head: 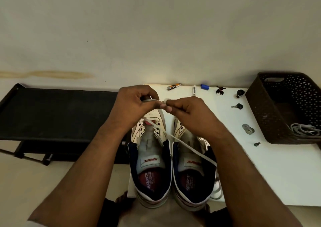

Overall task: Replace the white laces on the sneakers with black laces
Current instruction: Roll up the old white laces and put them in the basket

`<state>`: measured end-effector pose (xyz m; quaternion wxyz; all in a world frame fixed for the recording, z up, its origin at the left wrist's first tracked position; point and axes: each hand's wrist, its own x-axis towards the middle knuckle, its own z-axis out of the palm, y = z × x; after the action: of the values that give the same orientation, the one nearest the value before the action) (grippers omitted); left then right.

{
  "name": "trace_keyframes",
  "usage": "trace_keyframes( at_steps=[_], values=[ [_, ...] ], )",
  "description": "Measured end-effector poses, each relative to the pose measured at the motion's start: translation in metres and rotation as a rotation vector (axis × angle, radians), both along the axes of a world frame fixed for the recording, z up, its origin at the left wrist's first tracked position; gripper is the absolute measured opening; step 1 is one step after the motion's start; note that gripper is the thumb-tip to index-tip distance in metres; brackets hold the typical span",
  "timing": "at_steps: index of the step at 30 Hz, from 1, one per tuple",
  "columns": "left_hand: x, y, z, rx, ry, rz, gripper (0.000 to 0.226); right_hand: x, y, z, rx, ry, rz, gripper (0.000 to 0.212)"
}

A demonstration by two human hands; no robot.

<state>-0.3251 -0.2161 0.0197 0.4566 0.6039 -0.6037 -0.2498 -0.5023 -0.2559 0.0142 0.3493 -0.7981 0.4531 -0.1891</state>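
Two white sneakers with navy collars stand side by side on a white board [260,166], toes pointing away from me. The left sneaker [150,157] has bare eyelets apart from a white lace [184,144] that runs from its lowest eyelets. My left hand [133,106] and my right hand [189,113] meet above the toes, both pinching this lace, which is wound into a small coil between my fingertips. The lace's free end trails back across the right sneaker [192,171]. A little heap of white lace [217,188] lies by that shoe's heel.
A dark perforated basket [271,115] at the right holds a grey-looking bundle of laces [304,129]. Small items line the board's far and right side: a nail clipper [174,86], a battery [194,90], a blue cap [205,87], knobs and screws. A black rack [57,113] lies to the left.
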Motion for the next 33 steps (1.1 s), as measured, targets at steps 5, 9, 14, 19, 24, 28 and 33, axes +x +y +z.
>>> trace_keyframes(
  at_steps=[5, 9, 14, 19, 24, 28, 33],
  values=[
    [-0.009, 0.000, 0.008, -0.131, 0.289, 0.034, 0.011, -0.006, 0.010, 0.019, 0.664, -0.552, 0.152, 0.017],
    [-0.024, -0.003, 0.006, 0.091, 0.558, -0.093, 0.018, 0.002, 0.017, 0.024, 0.837, -1.060, 0.127, 0.022],
    [-0.038, 0.005, 0.001, 0.340, 0.370, -0.214, 0.014, 0.001, -0.001, 0.024, 0.729, -1.685, -0.293, 0.022],
    [-0.049, 0.008, 0.008, 0.377, 0.703, -0.246, 0.015, -0.017, -0.014, 0.013, 0.279, -1.186, -0.399, 0.019],
    [-0.040, 0.001, 0.005, 0.378, 1.018, -0.226, 0.021, -0.011, -0.011, -0.002, -0.048, -0.361, -0.281, 0.017],
    [-0.024, 0.000, 0.009, 0.283, 1.046, -0.242, 0.017, -0.013, -0.010, 0.001, 0.005, -0.164, -0.238, 0.024],
    [-0.005, -0.004, 0.009, 0.096, 0.776, -0.047, 0.016, -0.015, 0.003, 0.023, 0.292, -0.238, 0.045, 0.019]
  ],
)
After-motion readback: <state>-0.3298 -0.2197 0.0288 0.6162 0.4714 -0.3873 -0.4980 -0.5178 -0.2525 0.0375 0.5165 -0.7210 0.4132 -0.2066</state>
